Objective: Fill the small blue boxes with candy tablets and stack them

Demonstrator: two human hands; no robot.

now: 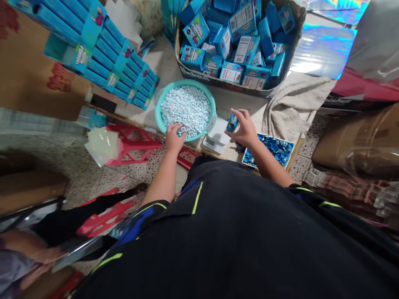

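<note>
My left hand (176, 136) rests at the near rim of a turquoise basin (159, 112). Its fingertips touch the small pale blue and white candies (186, 109) that fill the basin, with thumb and fingers apart. To the right, my right hand (244, 126) grips a small blue box (232, 122) with a printed label, held between thumb and fingers. A white digital scale (216, 139) sits between the basin and this hand. Beneath my right forearm is a white tray of small round blue caps (282, 151).
A large carton (271, 93) of blue boxes stands behind. Stacked blue display boxes (107, 54) rise at the left. A grey cloth (286, 106) lies right of the carton. Red stools (134, 145) stand on the floor, and another person's hands (46, 259) show lower left.
</note>
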